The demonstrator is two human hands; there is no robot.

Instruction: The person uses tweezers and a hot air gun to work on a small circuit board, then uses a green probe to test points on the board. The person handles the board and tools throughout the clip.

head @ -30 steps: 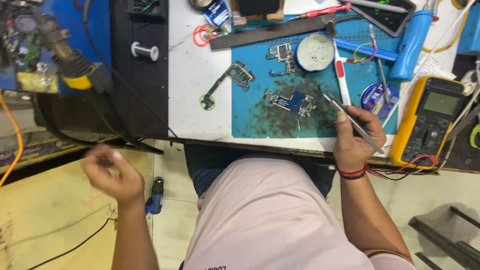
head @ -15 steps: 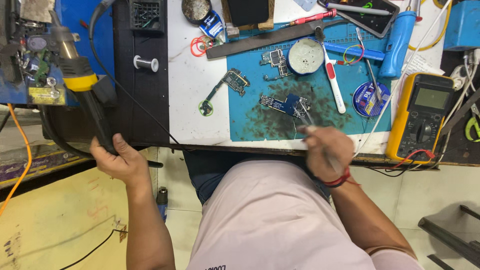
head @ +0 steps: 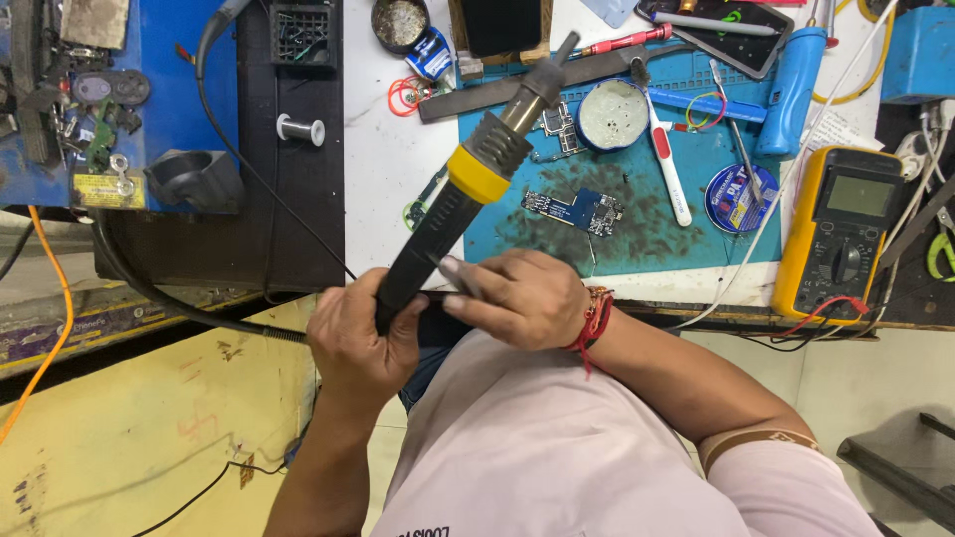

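At frame centre, the left hand (head: pixel 363 343) grips the hot-air gun's handle (head: pixel 468 194), nozzle pointing upper right. The right hand (head: pixel 517 298), fingers curled, touches the handle above the blue circuit board (head: pixel 574 210).

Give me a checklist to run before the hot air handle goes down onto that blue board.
1. Left hand grips the hot air handle firmly: ok.
2. Right hand steadies the handle at its lower end: ok, it touches there.
3. Nozzle clear of the blue circuit board: ok, it points beyond the board.
4. Board flat on the blue mat: ok.
5. White-and-red tool and round tin clear of the board: ok.
6. Nozzle heated: cannot tell.
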